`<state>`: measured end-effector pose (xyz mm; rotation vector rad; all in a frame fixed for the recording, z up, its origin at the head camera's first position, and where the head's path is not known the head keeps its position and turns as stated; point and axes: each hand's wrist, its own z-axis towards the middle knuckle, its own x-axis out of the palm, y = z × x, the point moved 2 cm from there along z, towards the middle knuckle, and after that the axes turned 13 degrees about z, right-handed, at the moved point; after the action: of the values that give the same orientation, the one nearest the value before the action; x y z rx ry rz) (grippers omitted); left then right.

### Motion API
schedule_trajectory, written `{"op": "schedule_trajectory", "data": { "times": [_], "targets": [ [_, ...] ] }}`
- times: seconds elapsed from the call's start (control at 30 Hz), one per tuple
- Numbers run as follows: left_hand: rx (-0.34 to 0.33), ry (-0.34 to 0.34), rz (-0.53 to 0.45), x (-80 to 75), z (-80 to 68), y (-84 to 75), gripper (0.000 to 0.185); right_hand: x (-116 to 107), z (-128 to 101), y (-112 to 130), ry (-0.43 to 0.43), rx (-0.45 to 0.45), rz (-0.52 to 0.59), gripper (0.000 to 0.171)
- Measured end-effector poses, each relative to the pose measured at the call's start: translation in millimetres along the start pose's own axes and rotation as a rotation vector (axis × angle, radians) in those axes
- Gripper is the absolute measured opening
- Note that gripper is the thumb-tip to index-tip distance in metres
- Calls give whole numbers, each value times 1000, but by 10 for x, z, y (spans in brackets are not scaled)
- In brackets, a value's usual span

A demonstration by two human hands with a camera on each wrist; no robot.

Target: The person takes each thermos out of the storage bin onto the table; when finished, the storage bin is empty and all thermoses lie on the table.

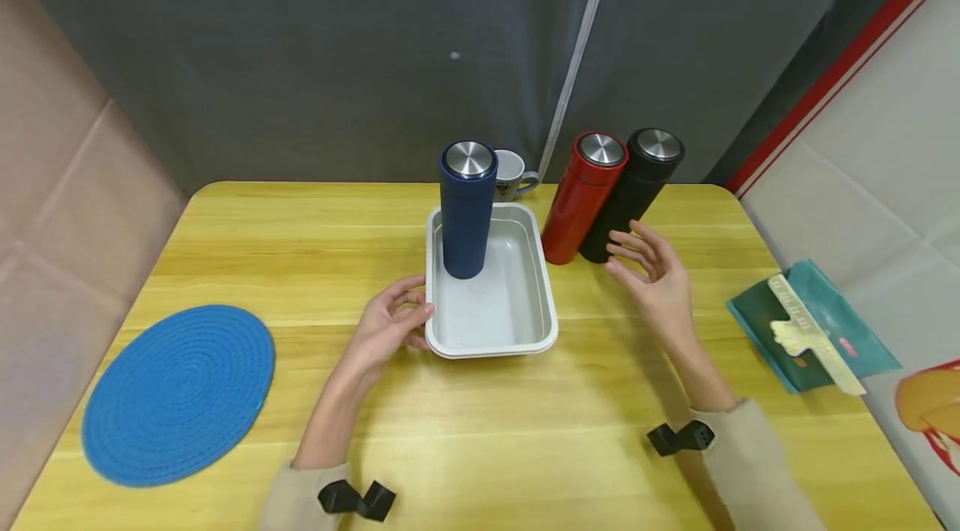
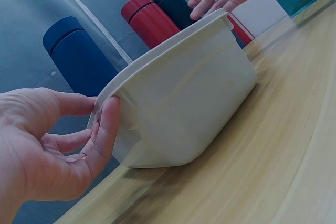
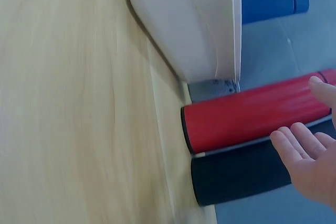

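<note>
A person's two bare hands work at a yellow wooden bench (image 1: 480, 431) set against a dark grey curtain. At the centre sits a shallow rectangular tray (image 1: 542, 298), pale grey-white with rounded corners, a flat out-turned rim and smooth sloping walls. A tall dark blue flask (image 1: 467, 214) with a brushed steel top stands upright inside the tray's far left corner. The left hand (image 1: 390, 324) rests on the bench at the tray's near left corner; its grip is loose and wide, fingers (image 2: 107, 129) straight, with the tips touching the rim and outer wall, holding nothing. To the right of the tray stand two more flasks of the same shape, side by side and touching: a red flask (image 1: 581, 202) just beside the tray and a black flask (image 1: 630, 197) to its right. The right hand (image 1: 651, 273) hovers just near of the black flask, palm turned left, fingers spread and relaxed, its grip wide and holding nothing. A white mug (image 1: 512, 172) stands behind the tray. A round blue woven mat (image 1: 176, 393) lies at the near left, and a teal packet (image 1: 813, 331) with a cream clip lies beyond the bench's right edge.
</note>
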<state>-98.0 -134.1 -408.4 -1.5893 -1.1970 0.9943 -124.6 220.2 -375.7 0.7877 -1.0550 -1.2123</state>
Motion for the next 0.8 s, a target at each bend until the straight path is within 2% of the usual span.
{"op": "schedule_trajectory", "data": {
  "times": [0.4,0.6,0.8],
  "targets": [
    [-6,-4,-1,4,2,-12,53,426,-38,-47,108,31,-6,61],
    [-4,-4,11,-7,-7,2,52,713,37,-33,182,46,-14,62],
    [-2,3,10,-8,-2,-4,52,943,157,-4,227,97,-80,61]
  ]
}}
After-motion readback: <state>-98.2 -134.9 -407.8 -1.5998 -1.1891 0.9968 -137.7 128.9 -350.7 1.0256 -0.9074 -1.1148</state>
